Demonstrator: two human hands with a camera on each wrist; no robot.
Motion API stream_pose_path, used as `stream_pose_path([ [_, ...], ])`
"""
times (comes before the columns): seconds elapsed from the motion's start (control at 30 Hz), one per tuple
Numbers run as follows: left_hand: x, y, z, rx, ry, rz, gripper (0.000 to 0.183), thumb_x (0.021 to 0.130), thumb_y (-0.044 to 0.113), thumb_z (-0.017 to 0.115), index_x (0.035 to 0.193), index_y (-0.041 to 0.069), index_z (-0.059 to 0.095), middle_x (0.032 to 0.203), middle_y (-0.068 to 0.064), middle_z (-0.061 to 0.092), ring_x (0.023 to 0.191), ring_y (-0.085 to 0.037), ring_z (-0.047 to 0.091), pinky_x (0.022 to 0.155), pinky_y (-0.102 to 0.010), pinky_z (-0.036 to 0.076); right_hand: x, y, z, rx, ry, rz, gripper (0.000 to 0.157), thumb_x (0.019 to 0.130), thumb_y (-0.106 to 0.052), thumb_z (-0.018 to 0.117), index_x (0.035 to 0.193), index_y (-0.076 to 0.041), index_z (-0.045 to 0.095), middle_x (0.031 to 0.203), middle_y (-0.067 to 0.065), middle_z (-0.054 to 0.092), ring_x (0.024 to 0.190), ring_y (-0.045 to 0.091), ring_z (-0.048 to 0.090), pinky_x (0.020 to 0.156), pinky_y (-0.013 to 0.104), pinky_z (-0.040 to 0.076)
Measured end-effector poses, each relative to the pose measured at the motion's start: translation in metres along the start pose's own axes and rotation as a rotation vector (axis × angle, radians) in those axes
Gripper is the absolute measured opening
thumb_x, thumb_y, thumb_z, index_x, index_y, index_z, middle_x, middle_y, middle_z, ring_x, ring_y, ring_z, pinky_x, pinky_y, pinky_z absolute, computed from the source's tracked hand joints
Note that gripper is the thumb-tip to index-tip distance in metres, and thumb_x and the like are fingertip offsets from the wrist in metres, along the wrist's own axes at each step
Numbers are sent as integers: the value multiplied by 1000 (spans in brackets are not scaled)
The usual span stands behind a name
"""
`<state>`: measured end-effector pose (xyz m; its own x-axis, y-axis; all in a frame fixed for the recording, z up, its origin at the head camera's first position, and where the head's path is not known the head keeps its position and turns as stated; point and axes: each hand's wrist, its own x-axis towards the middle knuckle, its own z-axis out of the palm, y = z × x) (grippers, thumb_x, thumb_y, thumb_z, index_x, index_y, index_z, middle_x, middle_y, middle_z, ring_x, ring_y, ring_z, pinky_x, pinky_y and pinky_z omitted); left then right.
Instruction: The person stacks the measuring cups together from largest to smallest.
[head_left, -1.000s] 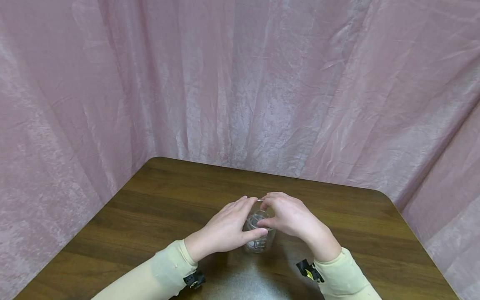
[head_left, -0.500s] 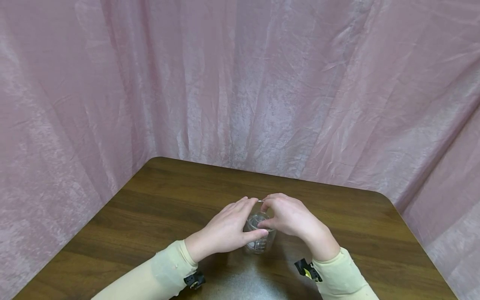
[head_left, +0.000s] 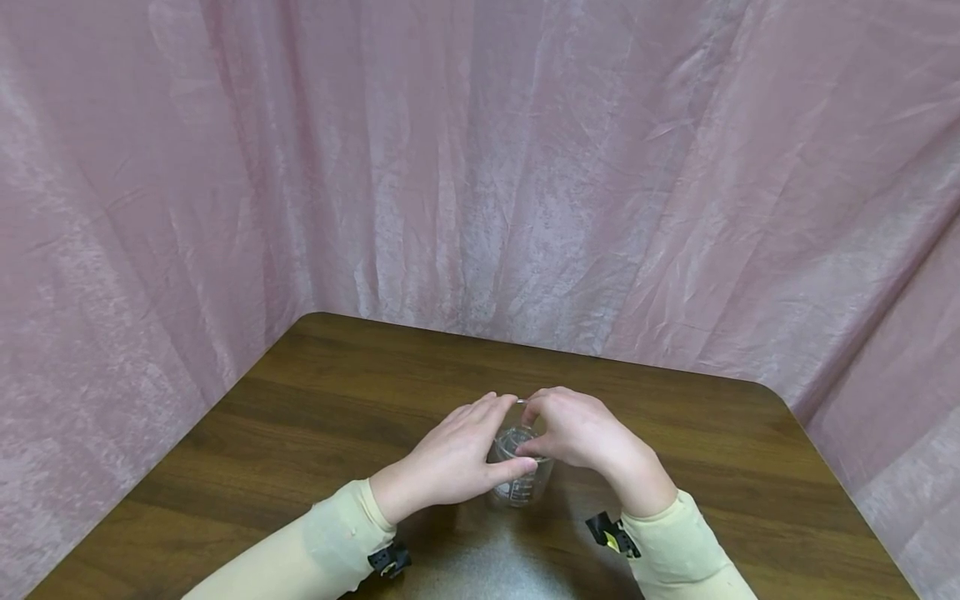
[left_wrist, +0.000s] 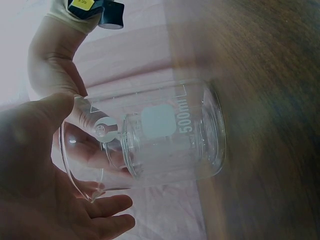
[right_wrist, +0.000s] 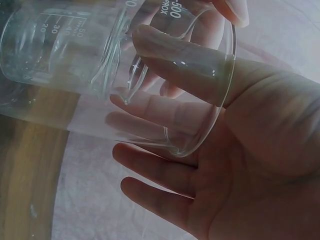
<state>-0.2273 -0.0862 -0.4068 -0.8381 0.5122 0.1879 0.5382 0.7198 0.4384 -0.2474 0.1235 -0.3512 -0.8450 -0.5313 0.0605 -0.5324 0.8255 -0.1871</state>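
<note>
A large clear glass beaker (left_wrist: 159, 121) with white 500 ml markings stands on the table in the head view. Nested inside it is a smaller glass beaker (right_wrist: 60, 47) with its own white scale. My left hand (head_left: 457, 458) holds the large beaker around its rim, thumb at the near side and fingers at the far side. From the right, my right hand (head_left: 588, 437) reaches into the mouth. Its thumb (right_wrist: 175, 55) and a finger are inside the large beaker, at the smaller one's rim, pinching it. Other right-hand fingers extend outside the glass.
The brown wooden table (head_left: 360, 367) has rounded far corners. Pink curtains (head_left: 525, 167) hang behind it and at both sides. Each sleeved wrist carries a small black camera, such as the one on the right wrist (head_left: 613, 535).
The right wrist and sleeve have shifted very slightly left. Both hands keep their places at the beakers.
</note>
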Motion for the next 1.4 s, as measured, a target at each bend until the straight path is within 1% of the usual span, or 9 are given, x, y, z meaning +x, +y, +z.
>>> stream_pose_path([
  [0.23, 0, 1, -1, -3, -3, -2, 96, 103, 72, 64, 170, 8, 39, 172, -10, 45, 163, -34, 34, 131, -57, 31, 2, -2, 0, -4, -13, 20, 27, 82, -33, 99, 97, -18, 82, 110, -5, 77, 102, 20, 72, 88, 43, 60],
  [0.47, 0, 1, -1, -4, -7, -7, 96, 103, 71, 64, 170, 7, 39, 172, -10, 44, 163, -33, 33, 131, -57, 31, 4, -3, 1, -7, -28, 41, 29, 80, -34, 100, 97, -19, 81, 107, -7, 76, 100, 19, 72, 89, 42, 60],
  [0.63, 0, 1, -1, -5, -6, -5, 96, 103, 72, 64, 170, 8, 39, 172, -9, 45, 163, -33, 33, 131, -58, 31, 6, -3, 3, -7, -27, 53, 30, 78, -33, 101, 95, -19, 81, 104, -8, 76, 96, 18, 71, 86, 41, 60],
  [0.73, 0, 1, 0, -6, -2, -2, 95, 103, 72, 64, 169, 8, 40, 172, -9, 45, 163, -33, 34, 131, -57, 31, 7, -3, 3, -7, -23, 45, 29, 77, -33, 101, 95, -19, 81, 102, -8, 76, 94, 17, 71, 84, 40, 60],
  [0.97, -1, 1, -1, -1, 3, 0, 95, 103, 71, 64, 169, 9, 40, 171, -8, 46, 163, -33, 34, 131, -57, 32, 7, -3, 3, -8, -16, 34, 29, 76, -32, 101, 94, -20, 82, 102, -9, 76, 94, 17, 71, 83, 40, 60],
  [1.4, -1, 1, -1, -10, 0, 1, 93, 103, 70, 65, 169, 9, 40, 171, -8, 46, 163, -33, 34, 131, -58, 31, 8, -4, 4, -16, -22, 55, 30, 76, -33, 101, 95, -20, 81, 103, -9, 75, 94, 16, 70, 84, 40, 60],
])
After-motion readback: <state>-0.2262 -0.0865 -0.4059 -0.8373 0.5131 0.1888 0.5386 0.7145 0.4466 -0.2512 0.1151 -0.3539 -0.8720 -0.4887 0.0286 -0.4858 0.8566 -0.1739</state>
